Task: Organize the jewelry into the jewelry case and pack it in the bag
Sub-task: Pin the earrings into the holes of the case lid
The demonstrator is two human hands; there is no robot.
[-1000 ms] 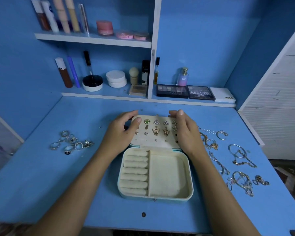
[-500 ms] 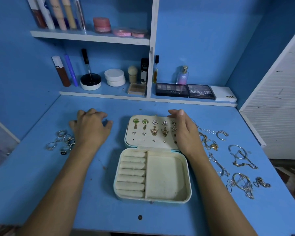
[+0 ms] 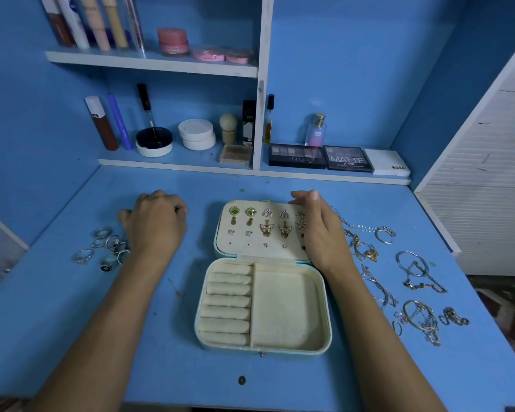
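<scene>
— Where is the jewelry case?

— The jewelry case [image 3: 263, 304] lies open at the middle of the blue tabletop [image 3: 72, 337]. Its lid [image 3: 259, 230] is flat, toward the upper part of the frame, with earrings [image 3: 266, 226] pinned in rows. The lower half has padded rolls on the left and a bare tray on the right.

— And your hands?

— My right hand [image 3: 318, 230] rests on the lid's right edge, fingers fairly straight, so that grip is apart and only touching. My left hand [image 3: 155, 223] sits knuckles-up left of the case, fingers curled under. I cannot tell whether that grip is clamped on anything.

— The rest of the jewelry?

— The rings [image 3: 104, 248] lie in a loose cluster at the left of the frame, just beside my left hand. The necklaces and bracelets [image 3: 411, 281] are spread over the right side of the tabletop. Makeup stands on the shelf [image 3: 149, 62] at the top.
</scene>
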